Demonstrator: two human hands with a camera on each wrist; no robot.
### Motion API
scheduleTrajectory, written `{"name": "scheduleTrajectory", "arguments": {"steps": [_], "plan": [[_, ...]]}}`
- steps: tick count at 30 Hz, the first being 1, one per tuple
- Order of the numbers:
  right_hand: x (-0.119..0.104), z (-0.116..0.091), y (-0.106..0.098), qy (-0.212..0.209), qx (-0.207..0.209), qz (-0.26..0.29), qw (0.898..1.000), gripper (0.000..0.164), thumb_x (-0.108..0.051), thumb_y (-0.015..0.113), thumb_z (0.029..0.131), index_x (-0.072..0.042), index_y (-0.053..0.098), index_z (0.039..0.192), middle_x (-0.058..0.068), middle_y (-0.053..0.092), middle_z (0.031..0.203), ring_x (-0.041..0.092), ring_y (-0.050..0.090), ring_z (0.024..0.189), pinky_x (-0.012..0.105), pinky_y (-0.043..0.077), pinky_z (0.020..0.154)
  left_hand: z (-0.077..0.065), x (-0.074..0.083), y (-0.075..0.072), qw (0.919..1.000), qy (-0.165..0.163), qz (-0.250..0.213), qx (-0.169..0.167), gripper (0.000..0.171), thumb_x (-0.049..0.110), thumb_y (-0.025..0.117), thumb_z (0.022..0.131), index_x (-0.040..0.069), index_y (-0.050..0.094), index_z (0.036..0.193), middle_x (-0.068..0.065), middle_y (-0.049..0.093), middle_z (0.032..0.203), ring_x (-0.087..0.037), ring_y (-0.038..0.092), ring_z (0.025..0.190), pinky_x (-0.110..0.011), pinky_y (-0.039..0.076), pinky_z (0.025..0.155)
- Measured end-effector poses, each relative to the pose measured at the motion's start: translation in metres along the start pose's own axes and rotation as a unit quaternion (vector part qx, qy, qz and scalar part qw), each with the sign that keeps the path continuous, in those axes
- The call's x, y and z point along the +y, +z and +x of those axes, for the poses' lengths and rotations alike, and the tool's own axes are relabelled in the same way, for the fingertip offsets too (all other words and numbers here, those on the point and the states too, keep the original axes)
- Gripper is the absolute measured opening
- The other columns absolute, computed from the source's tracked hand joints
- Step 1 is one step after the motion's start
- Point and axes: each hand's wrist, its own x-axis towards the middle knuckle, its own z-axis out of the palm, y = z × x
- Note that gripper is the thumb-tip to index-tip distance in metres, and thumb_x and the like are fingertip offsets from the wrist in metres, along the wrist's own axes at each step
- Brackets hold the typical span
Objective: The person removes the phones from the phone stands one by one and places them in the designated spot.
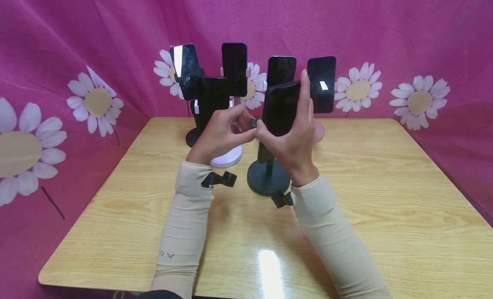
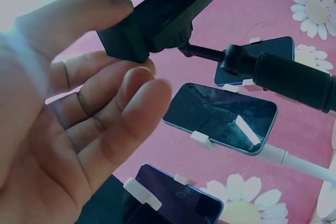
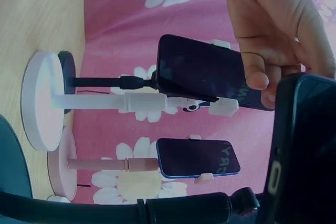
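Right hand (image 1: 294, 138) has a wide grip on the phone (image 1: 281, 108), long axis basically upright, while left hand (image 1: 225, 130) pinches the clamp (image 2: 125, 40) just off its left edge.

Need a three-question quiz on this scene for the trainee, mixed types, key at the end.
1. True or false: the left hand lies flat on the tabletop.
2. In the head view, the round base nearest the camera is: (a) white (b) pink (c) dark green.
3. Short answer: which hand grips the phone above that base?

Key:
1. False; it pinches the stand's clamp.
2. c.
3. The right hand.
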Motion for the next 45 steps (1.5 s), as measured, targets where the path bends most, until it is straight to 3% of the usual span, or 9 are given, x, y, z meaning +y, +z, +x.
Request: {"name": "scheduleTrajectory", "arguments": {"steps": [7,15,28,37,41,45], "plan": [[-0.003,0.001,0.004,-0.011,0.002,0.020,1.000,0.096,-0.029,0.075,0.069,-0.001,0.028,0.148,0.007,0.044,0.146,0.017,0.041,0.129,0.036,0.040,0.104,0.000,0.004,0.001,0.9994,0.007,0.033,0.004,0.026,0.022,0.077,0.083,0.010,0.063,0.101,0.002,0.065,0.087,-0.010,0.060,0.079,-0.026,0.054,0.074],[-0.004,-0.002,0.009,-0.016,-0.009,-0.038,0.999,0.098,-0.041,0.075,0.069,-0.005,0.030,0.148,0.004,0.053,0.136,0.016,0.047,0.118,0.043,0.033,0.091,-0.001,0.004,0.001,0.9993,0.003,0.035,0.010,0.025,0.015,0.075,0.083,0.008,0.061,0.103,0.000,0.063,0.089,-0.011,0.059,0.078,-0.024,0.054,0.076],[-0.010,-0.001,0.006,-0.034,-0.016,-0.039,0.999,0.098,-0.036,0.076,0.069,-0.003,0.028,0.148,0.005,0.055,0.133,0.015,0.047,0.119,0.043,0.030,0.095,0.000,0.007,0.002,0.9990,-0.024,0.038,0.005,0.024,0.008,0.074,0.083,0.007,0.059,0.102,-0.003,0.062,0.090,-0.015,0.059,0.081,-0.027,0.054,0.077],[-0.006,0.006,-0.015,0.003,-0.006,-0.067,0.998,0.097,-0.040,0.075,0.072,-0.007,0.028,0.150,0.003,0.051,0.137,0.012,0.042,0.124,0.043,0.035,0.097,0.000,0.005,0.002,0.9990,-0.017,0.042,0.002,0.028,0.024,0.076,0.084,0.010,0.060,0.103,0.001,0.065,0.089,-0.009,0.059,0.079,-0.025,0.054,0.075],[0.007,0.012,-0.031,0.001,-0.010,-0.071,0.997,0.095,-0.038,0.074,0.073,-0.006,0.028,0.150,0.002,0.044,0.146,0.013,0.039,0.130,0.036,0.036,0.104,0.000,0.005,0.003,0.9994,-0.025,0.025,0.005,0.029,0.023,0.076,0.084,0.010,0.060,0.103,0.002,0.065,0.088,-0.011,0.060,0.078,-0.027,0.054,0.074],[0.020,0.020,-0.054,0.029,-0.010,-0.074,0.997,0.096,-0.032,0.077,0.071,-0.007,0.028,0.150,-0.001,0.038,0.150,0.012,0.037,0.132,0.031,0.038,0.104,0.001,0.006,0.004,0.9995,-0.031,0.011,0.000,0.027,0.020,0.076,0.084,0.009,0.060,0.102,0.000,0.066,0.087,-0.013,0.060,0.078,-0.030,0.054,0.073]]}}
